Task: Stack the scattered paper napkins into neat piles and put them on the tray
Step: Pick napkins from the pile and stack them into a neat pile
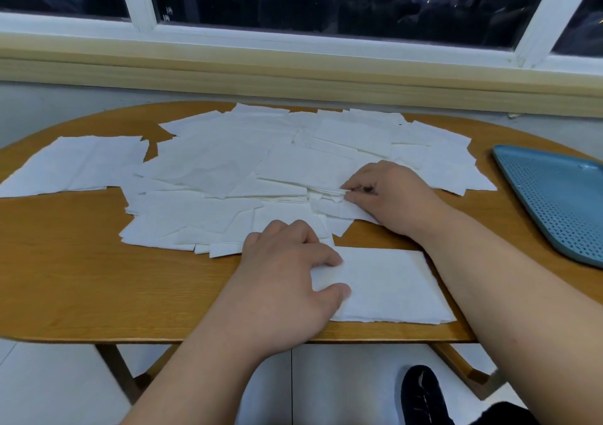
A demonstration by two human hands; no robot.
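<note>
We have a spread of thin white paper napkins overlapping across the middle of the oval wooden table, and a small squared pile of napkins at the near edge. The blue perforated plastic tray lies bare to the right, well apart from the pile. Our left hand rests on the pile's left edge, thumb and forefinger pressing it flat, the other fingers loosely bent. Our right hand pinches one sheet at the heap's near right side. These sheets look feather-light, limp and easily creased or torn, so we judge it best to lift each by a corner and carry the pile with both hands from beneath.
</note>
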